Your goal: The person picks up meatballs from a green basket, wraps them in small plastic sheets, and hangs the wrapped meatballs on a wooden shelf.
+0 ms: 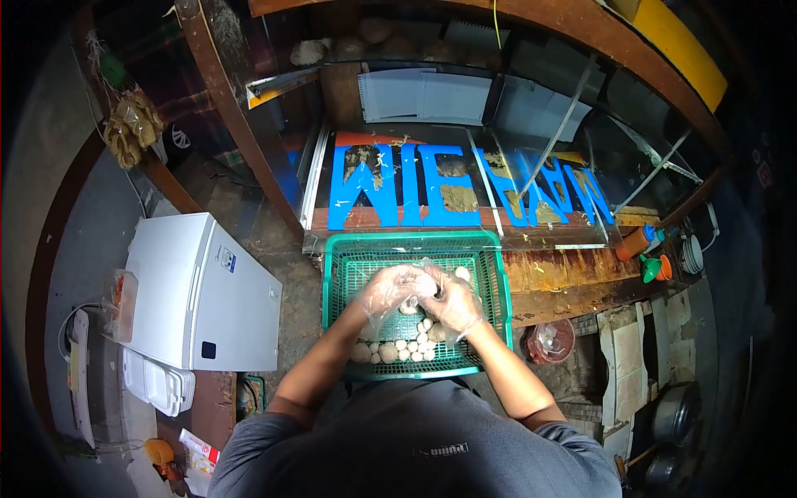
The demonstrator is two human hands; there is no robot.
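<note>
Both of my hands wear thin clear plastic gloves and meet above a green plastic basket [331,286]. Between their fingertips is a pale round ball [426,285] that looks like a meatball. My left hand [390,290] closes on it from the left, fingers bent. My right hand [457,304] curls round it from the other side; part of its grip is hidden. Several similar meatballs [388,353] of mixed sizes lie along the near side of the basket. One more meatball [462,273] sits near the far right corner, and others are partly covered by my hands.
A white chest freezer [237,290] stands at left, with white foam boxes [158,382] before it. Behind the basket rises a glass display case with blue lettering [448,187]. A wooden bench [564,278], a reddish bucket [550,340] and dark pots [677,412] are at right.
</note>
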